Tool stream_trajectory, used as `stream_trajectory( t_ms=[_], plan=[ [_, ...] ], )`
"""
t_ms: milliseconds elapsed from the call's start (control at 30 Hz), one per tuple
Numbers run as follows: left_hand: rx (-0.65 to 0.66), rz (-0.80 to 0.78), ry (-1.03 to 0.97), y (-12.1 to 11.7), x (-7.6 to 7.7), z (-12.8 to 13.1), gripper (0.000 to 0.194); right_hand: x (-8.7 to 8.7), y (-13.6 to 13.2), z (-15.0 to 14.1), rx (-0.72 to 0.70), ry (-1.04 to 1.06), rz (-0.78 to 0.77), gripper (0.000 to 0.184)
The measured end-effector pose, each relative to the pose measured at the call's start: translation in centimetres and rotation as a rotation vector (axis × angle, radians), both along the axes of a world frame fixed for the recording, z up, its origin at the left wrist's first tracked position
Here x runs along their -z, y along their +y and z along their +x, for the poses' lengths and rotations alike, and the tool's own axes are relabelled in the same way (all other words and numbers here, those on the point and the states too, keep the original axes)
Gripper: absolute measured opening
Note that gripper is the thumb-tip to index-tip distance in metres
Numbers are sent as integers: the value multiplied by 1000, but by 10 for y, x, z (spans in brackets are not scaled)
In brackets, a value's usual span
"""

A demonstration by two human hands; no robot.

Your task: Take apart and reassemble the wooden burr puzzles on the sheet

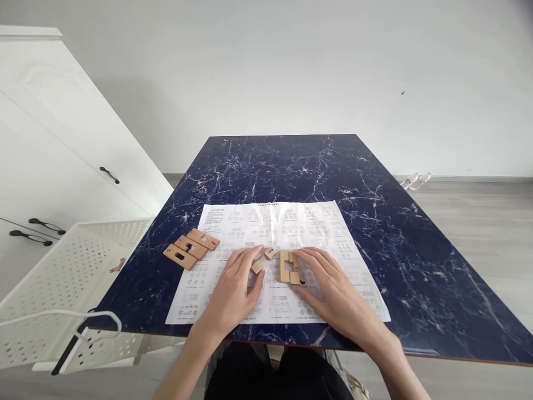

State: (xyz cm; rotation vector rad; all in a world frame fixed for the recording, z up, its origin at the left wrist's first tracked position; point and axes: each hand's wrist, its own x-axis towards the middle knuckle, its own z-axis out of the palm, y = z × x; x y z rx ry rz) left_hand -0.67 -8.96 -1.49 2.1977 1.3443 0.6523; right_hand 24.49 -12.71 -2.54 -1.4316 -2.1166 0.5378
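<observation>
My left hand [233,288] rests on the printed sheet [328,230], thumb and index finger closed around a small wooden puzzle block [257,265]. Just beyond it is another wooden block [270,254] marked with a digit that looks like 3. On the right, several light wooden pieces form an upright rectangular frame shape [284,266] with a gap in its middle. My right hand [331,283] holds this shape at its right side, index finger at the far edge and thumb at the near edge. A small dark mark or bit shows beside the thumb.
Three flat, numbered wooden pieces [191,248] with cut-outs lie in a row at the sheet's left edge. The dark blue marbled table [283,166] extends toward the wall. A white perforated tray [45,283] with a white cable [58,313] stands left, beside a white cabinet [75,133].
</observation>
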Motion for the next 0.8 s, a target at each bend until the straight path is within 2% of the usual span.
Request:
stream_trajectory(
  t_ms=[100,267,467,600,700,767,800],
  plan=[
    [-58,71,25,2,4,0,38,-1,-1,0,24,7,-24,53],
    [-100,126,36,4,8,-2,22,-2,-3,-1,64,14,-45,58],
    [-121,167,24,5,8,-4,18,-3,-6,0,89,126,-53,51],
    [-150,193,18,5,9,-3,18,-12,-11,-4,87,406,-135,52],
    [-205,232,-71,-1,1,0,23,-20,-13,-10,-33,725,-258,58],
    [-203,166,-183,-8,-10,2,22,-23,-12,-15,-127,873,-323,58],
    [-175,70,-245,-11,-17,3,25,-24,-11,-19,-165,921,-338,58]
  ],
)
